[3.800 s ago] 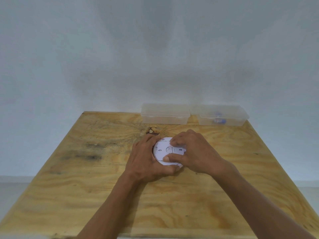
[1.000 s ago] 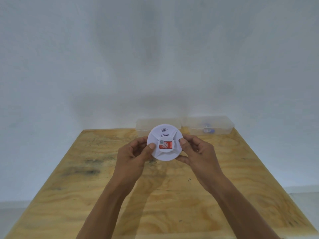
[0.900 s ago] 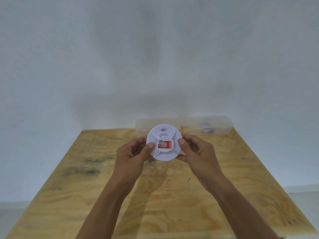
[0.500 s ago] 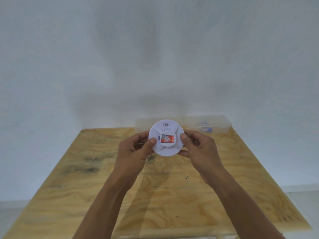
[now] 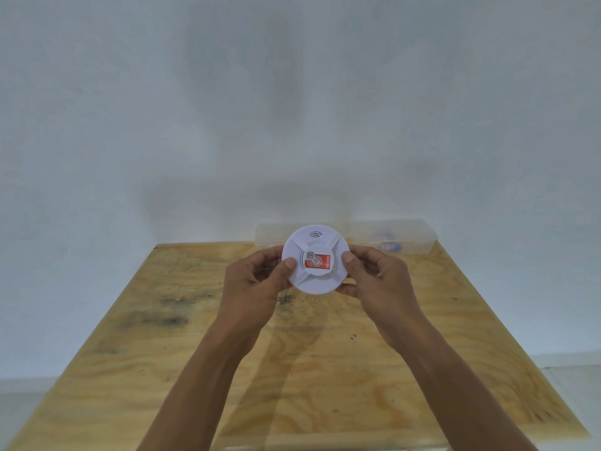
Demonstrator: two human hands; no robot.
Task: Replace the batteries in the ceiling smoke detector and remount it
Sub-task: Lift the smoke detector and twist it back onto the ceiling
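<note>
Smoke detector (image 5: 314,259) between hands — above table (image 5: 162,369); two boxes (image 5: 410,237) behind.

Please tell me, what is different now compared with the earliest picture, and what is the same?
The smoke detector was lifted off the wooden table and turned over; its front with the red label now faces the camera. The left hand and right hand changed grip and now pinch its opposite edges. The two clear plastic boxes stayed at the far edge.

Round white smoke detector (image 5: 314,259), red-labelled face toward camera, held upright.
</note>
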